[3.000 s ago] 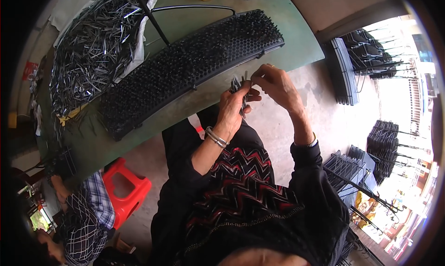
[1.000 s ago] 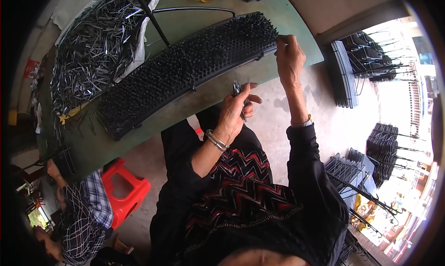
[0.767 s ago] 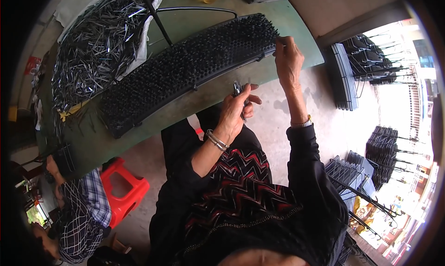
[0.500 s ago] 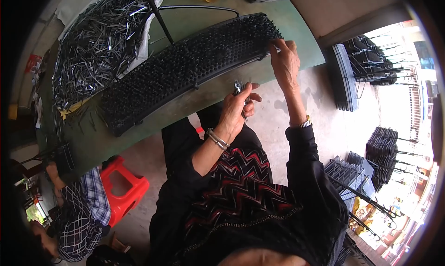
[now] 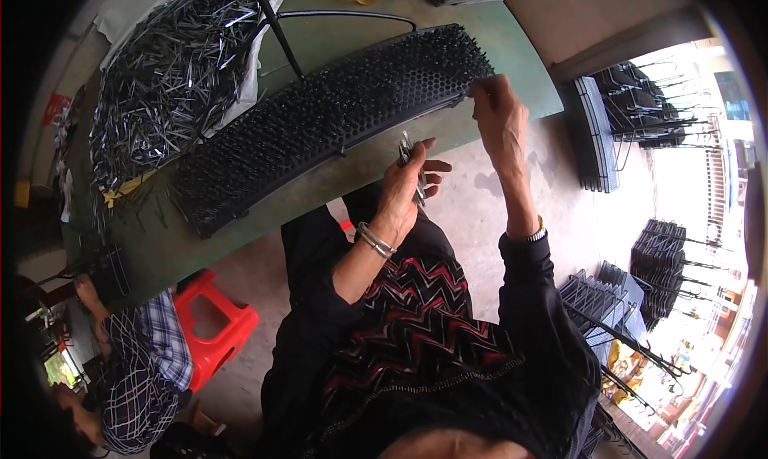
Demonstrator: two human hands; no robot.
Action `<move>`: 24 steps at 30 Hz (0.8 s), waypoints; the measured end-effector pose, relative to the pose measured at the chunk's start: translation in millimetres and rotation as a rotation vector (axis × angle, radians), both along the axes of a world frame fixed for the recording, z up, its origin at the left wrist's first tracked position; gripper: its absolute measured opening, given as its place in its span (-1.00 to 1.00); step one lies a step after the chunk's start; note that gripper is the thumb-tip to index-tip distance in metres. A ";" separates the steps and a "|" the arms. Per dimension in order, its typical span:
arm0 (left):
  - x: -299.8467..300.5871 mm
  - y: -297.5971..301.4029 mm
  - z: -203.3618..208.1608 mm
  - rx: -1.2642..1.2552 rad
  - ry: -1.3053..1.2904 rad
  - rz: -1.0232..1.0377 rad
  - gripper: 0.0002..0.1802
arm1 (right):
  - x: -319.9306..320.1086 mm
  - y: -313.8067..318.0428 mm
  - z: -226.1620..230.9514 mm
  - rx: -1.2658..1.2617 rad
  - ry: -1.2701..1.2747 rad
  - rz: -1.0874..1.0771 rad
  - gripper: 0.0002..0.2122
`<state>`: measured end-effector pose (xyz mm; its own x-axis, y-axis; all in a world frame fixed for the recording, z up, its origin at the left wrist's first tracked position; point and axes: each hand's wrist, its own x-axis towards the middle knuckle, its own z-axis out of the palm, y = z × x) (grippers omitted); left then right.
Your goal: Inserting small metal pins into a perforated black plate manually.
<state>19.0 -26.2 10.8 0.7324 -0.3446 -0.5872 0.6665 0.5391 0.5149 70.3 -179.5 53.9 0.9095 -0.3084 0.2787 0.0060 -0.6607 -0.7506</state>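
Observation:
A long, curved black perforated panel [image 5: 320, 111] lies across the table, with short dark strips standing in most of its holes. Bare holes show along its near right part. My left hand [image 5: 396, 195], in front of the panel's near edge, is closed around a small bundle of thin shiny dark strips [image 5: 406, 149], their ends sticking out past the thumb. At the panel's right end is my right hand [image 5: 502, 127], thumb and fingers pinched together close to the corner. Whatever lies between those fingertips is hidden.
A heap of loose dark strips [image 5: 176, 75] fills a pale sack on the green table [image 5: 516, 55]. A black rod [image 5: 276, 27] rises behind the panel. A red stool [image 5: 232, 331] and another person [image 5: 136, 371] are at lower left. Stacked black racks [image 5: 660, 267] stand at right.
My right hand has shifted slightly right and toward me at the panel's right end. The panel has moved a little to the right. My left hand keeps its bundle in nearly the same place.

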 end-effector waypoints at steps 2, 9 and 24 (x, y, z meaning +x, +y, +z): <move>-1.3 1.4 -0.1 0.015 0.027 0.002 -0.66 | 19.5 -3.9 -8.8 -0.076 -0.122 -0.019 -0.87; -2.5 2.0 -14.6 -0.130 -0.012 -0.057 -0.72 | 51.6 1.1 -30.4 -0.275 -0.171 -0.046 -0.89; 0.8 5.8 -9.1 -0.056 -0.153 -0.040 -0.73 | -10.5 0.9 4.2 -0.004 0.444 0.541 -0.83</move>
<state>19.8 -20.4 1.7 0.7970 -0.4043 -0.4488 0.6040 0.5442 0.5823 59.9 -178.6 58.1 0.9630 0.2206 -0.1546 0.0286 -0.6541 -0.7559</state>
